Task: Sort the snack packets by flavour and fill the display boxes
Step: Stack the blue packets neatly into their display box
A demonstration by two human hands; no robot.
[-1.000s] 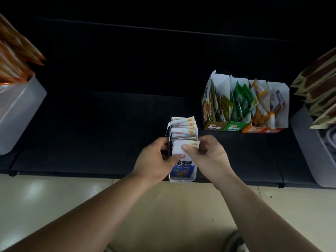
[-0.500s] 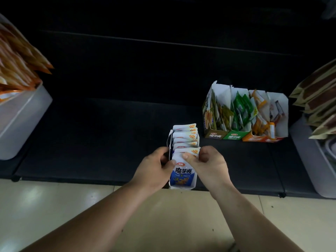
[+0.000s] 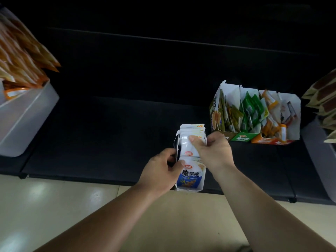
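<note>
A white-and-blue display box (image 3: 190, 179) stands at the front edge of the black shelf, packed with white snack packets (image 3: 192, 129). My left hand (image 3: 160, 171) grips the box's left side, thumb on its front top edge. My right hand (image 3: 211, 150) pinches the top of a white packet (image 3: 187, 148) in the row and tilts it back. Behind and to the right stand several joined display boxes (image 3: 241, 137) with yellow-green, green, orange and red fronts, holding matching packets.
A white bin (image 3: 27, 117) with orange packets sits on the shelf at the left. A grey bin (image 3: 320, 160) with brown-and-cream packets is at the right edge. Dark shelf surface (image 3: 109, 135) lies between them. Pale tiled floor (image 3: 45, 206) is below the shelf.
My right hand has moved further back along the row and now pinches a packet behind the front one, leaning it back. My left hand stays on the box's left side.
</note>
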